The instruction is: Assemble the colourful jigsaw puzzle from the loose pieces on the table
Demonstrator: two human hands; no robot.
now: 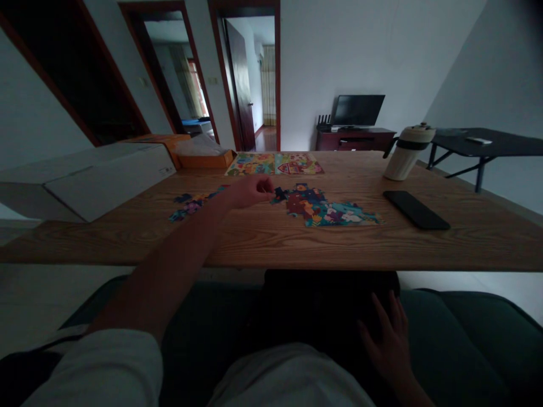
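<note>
Jigsaw puzzle (322,208), partly joined, multicoloured: lying on the bench (254,243), just right of my left hand.
Left hand (253,191): mine, reaching over the bench, fingers curled in toward the thumb; whether they close on a piece I cannot tell.
Dark piece (280,194): at my fingertips, by the puzzle's left edge.
Loose pieces (190,206): a cluster left of my hand, partly behind my forearm.
Right hand (389,339): mine, low over my dark lap, below the bench edge, fingers apart.
Printed sheet (275,164): colourful, flat, beyond the puzzle.
Black phone-like slab (416,210): flat, right of the puzzle.
Lidded cup (405,158): pale, handled, upright, behind the slab.
Orange box (207,160): clear plastic on top, left of the sheet.
White carton (110,178): far left.
</note>
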